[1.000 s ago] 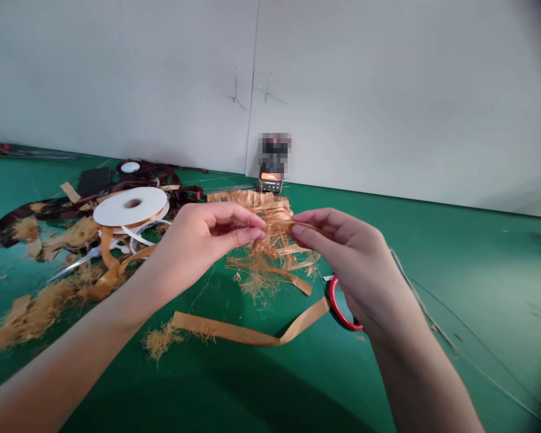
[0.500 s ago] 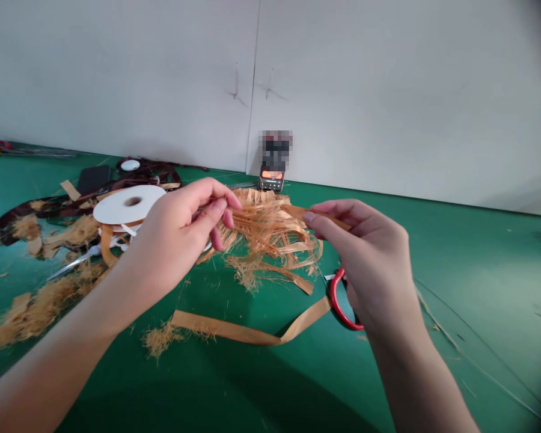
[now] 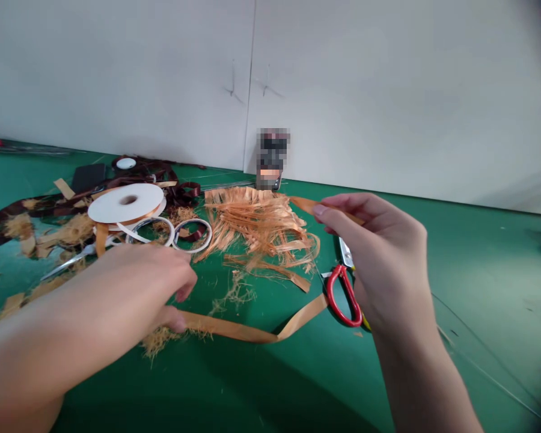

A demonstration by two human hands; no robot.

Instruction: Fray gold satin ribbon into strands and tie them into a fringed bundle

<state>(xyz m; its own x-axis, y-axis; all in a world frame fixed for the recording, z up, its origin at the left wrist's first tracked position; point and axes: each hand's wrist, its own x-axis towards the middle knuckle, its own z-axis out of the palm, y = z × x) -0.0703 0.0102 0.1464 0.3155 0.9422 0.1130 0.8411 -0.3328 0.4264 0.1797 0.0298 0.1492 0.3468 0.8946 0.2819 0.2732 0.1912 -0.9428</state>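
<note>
While the raised right hand [image 3: 383,258] is pinching the frayed orange ribbon [image 3: 304,205], the left hand [image 3: 148,282] is hovering open, fingers [image 3: 177,323] extending beside the lower ribbon strip [image 3: 234,329].

The object by the wall [image 3: 273,157] is blurred, and the scissors [image 3: 342,294] are partly hidden by the right hand [image 3: 388,258].
</note>
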